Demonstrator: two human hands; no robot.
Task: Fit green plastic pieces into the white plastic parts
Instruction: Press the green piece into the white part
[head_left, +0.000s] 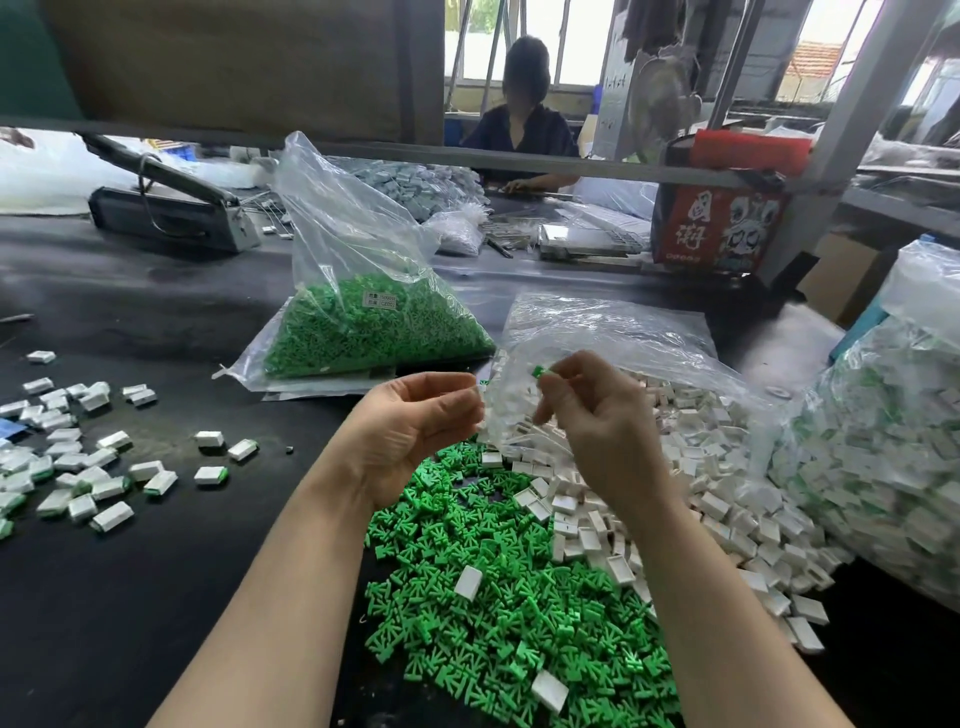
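Green pieces (498, 613) heaped at table's near edge; right hand (597, 415) pinches one, left hand (415, 426) curled, contents unclear; needs white part (691, 447) next.

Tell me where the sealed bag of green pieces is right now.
The bag of green pieces lies on the dark table just left of centre in the head view, beyond the left hand and beside the opened bag of white parts.

Red box (719, 228) w/ big Chinese chars; bag label (378, 300) (print too small).
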